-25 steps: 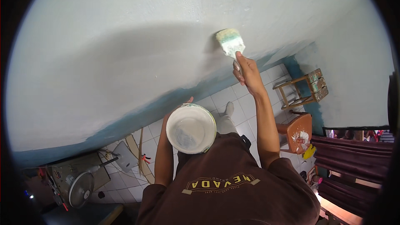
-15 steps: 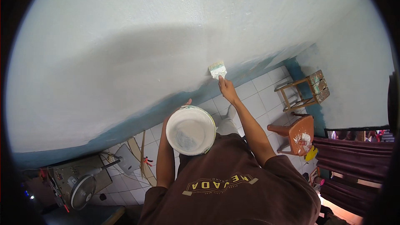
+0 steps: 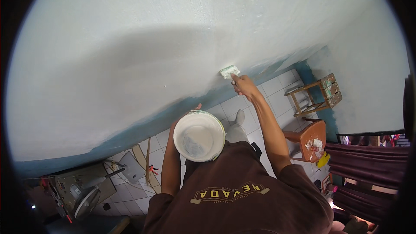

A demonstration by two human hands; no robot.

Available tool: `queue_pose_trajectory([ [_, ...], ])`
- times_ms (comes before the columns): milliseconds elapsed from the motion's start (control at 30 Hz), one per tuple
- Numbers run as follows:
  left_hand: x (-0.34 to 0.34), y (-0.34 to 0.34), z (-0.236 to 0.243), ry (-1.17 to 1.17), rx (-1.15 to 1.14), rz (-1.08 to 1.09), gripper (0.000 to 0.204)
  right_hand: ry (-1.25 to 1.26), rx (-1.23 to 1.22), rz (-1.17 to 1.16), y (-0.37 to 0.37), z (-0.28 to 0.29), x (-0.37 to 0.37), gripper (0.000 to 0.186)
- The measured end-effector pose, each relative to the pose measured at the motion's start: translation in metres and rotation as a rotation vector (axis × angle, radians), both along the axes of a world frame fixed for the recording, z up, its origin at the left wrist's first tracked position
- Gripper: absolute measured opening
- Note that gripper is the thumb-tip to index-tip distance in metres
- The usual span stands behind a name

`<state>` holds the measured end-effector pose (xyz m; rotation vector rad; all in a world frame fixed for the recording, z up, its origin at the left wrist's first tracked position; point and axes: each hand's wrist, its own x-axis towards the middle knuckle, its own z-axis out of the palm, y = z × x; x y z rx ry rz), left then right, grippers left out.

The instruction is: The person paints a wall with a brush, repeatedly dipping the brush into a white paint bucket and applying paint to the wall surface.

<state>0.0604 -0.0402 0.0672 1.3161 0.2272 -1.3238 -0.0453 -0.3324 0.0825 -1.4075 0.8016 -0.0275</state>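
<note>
My right hand (image 3: 244,86) is closed round the handle of a paint-smeared flat paintbrush (image 3: 229,72). The brush's bristles lie against the wall (image 3: 143,73), where whitish paint meets a blue band (image 3: 151,125) along the bottom. Against my chest, a white paint bucket (image 3: 199,136) is tilted so that its inside shows, with pale paint and a grey-blue patch at the bottom. My left hand (image 3: 198,107) supports the bucket from its far left side. Only a little of that hand shows past the rim; the rest is hidden behind the bucket.
A paint-stained wooden stool (image 3: 318,94) stands by the right corner, near an orange plastic chair (image 3: 313,141) with a crumpled white thing on it. A fan (image 3: 87,201) stands at the lower left. Dark red curtains (image 3: 368,160) hang at the right. White tiles (image 3: 273,86) cover the floor.
My right hand has moved slightly right, and the brush has turned, its bristles now flatter against the wall. The bucket and my left hand have hardly moved.
</note>
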Motion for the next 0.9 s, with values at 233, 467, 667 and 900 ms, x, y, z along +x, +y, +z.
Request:
queue_pose_trajectory([
  [233, -0.004, 0.006, -0.004, -0.063, -0.048, 0.150, 0.039, -0.047, 0.069, -0.049, 0.006, 0.022, -0.003, 0.050],
  [467, -0.001, -0.001, -0.002, 0.027, -0.056, 0.059, 0.039, -0.038, -0.003, -0.030, 0.032, -0.014, -0.027, 0.048],
  [667, -0.004, -0.004, -0.016, 0.007, -0.091, 0.160, 0.042, -0.026, 0.090, -0.079, 0.017, -0.068, -0.026, 0.046],
  [900, 0.009, -0.006, -0.032, 0.163, -0.120, 0.022, 0.044, -0.168, -0.116, -0.144, 0.033, 0.038, -0.003, 0.051],
])
